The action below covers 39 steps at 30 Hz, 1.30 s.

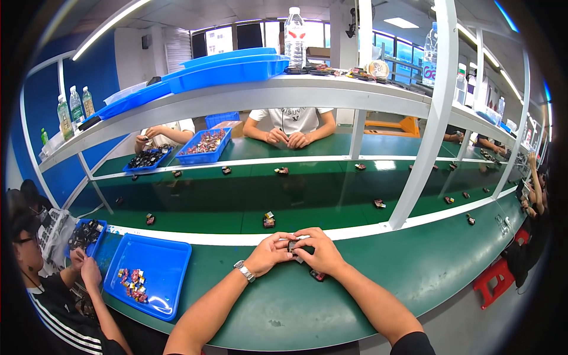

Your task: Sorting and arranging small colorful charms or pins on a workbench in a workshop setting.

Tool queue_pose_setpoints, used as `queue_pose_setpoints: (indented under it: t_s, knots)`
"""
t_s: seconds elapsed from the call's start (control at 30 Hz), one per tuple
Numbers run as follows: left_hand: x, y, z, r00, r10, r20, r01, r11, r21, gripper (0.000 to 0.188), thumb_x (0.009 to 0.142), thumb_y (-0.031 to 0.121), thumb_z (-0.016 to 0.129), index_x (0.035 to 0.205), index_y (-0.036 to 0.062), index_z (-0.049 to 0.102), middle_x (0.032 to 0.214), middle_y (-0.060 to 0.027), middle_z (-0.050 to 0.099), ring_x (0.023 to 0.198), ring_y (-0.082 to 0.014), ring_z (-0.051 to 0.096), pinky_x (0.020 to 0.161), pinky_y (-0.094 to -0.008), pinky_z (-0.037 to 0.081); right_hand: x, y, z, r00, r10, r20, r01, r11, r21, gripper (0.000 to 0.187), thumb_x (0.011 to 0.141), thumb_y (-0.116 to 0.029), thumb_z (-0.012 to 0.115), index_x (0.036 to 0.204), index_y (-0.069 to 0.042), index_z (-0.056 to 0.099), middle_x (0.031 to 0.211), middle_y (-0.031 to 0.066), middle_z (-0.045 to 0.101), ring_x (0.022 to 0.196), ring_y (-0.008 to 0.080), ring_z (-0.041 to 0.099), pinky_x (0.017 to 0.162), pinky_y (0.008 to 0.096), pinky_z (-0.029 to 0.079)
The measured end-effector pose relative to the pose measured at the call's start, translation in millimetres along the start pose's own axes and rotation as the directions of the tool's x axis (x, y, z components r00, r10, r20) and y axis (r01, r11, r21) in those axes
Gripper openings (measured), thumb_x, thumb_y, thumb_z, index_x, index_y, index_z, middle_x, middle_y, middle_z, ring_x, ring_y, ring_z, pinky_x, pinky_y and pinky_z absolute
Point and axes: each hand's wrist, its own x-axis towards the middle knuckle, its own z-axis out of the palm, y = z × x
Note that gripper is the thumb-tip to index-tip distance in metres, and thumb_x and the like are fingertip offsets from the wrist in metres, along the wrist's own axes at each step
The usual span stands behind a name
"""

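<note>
So the left hand [269,257] and right hand [322,253] are both pinching one small, dark, boxy piece with a greyish face [292,246] over the smooth green worktop [378,290] (fingers hide most of it). I'd guess it's light and stiff, maybe a bit slick, so hold it by the edges and go easy. A small black-and-red block [318,275] lies near the right wrist; the shallow blue plastic tray [167,278] looks glossy, with rounded corners.

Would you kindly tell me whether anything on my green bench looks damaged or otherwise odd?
Yes, a dark blemish on the green bench, near the edge closest to you, interrupts the smooth surface around it. I cannot tell whether it is a scuff or stain.
</note>
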Motion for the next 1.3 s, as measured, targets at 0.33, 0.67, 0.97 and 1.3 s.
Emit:
queue_pose_setpoints:
  t_s: [0.33, 0.67, 0.97, 1.3]
  knots:
    - [1, 3, 2, 0.995, -0.093, -0.034, 0.093, 0.996, -0.007, 0.032, 0.093, -0.004, 0.052, 0.124, 0.0058, 0.050, 0.122, -0.0100, 0.060, 0.111, -0.0187, 0.060, 0.097, -0.0369, 0.053, -2, 4, -1, 0.995, 0.036, 0.094, -0.047, 0.993, 0.110, 0.010, 0.081, -0.015, 0.071, 0.088, -0.008, 0.073, 0.123, 0.0074, 0.061, 0.120, 0.0289, 0.050, 0.102, 0.0407, 0.042]
    - [2, -1, -2, 0.996, -0.077, -0.038, 0.075, 0.995, -0.063, 0.028, 0.096, 0.000, 0.050, 0.123, 0.0083, 0.051, 0.128, -0.0080, 0.057, 0.115, -0.0178, 0.058, 0.097, -0.0361, 0.052, -4, -4, 9, 0.997, 0.045, -0.066, -0.043, 0.998, 0.038, 0.012, 0.081, -0.013, 0.071, 0.091, -0.008, 0.075, 0.119, 0.0065, 0.064, 0.117, 0.0273, 0.053, 0.099, 0.0378, 0.045]
    - [1, -1, -2, 0.996, -0.082, -0.048, 0.078, 0.994, -0.071, 0.022, 0.099, 0.007, 0.050, 0.121, 0.0104, 0.053, 0.128, -0.0053, 0.057, 0.112, -0.0133, 0.058, 0.092, -0.0304, 0.051, -5, -3, 14, 0.994, 0.081, -0.075, -0.075, 0.993, 0.089, 0.014, 0.082, -0.013, 0.071, 0.095, -0.010, 0.075, 0.120, 0.0065, 0.064, 0.116, 0.0268, 0.055, 0.100, 0.0374, 0.045]
    - [1, -3, -1, 0.997, -0.044, -0.064, 0.039, 0.995, -0.089, 0.021, 0.098, 0.007, 0.053, 0.119, 0.0097, 0.053, 0.128, -0.0072, 0.059, 0.113, -0.0149, 0.059, 0.094, -0.0314, 0.051, -4, -5, 20, 0.993, 0.038, -0.116, -0.029, 0.997, 0.078, 0.016, 0.082, -0.012, 0.071, 0.098, -0.011, 0.075, 0.123, 0.0067, 0.063, 0.118, 0.0275, 0.054, 0.101, 0.0385, 0.044]
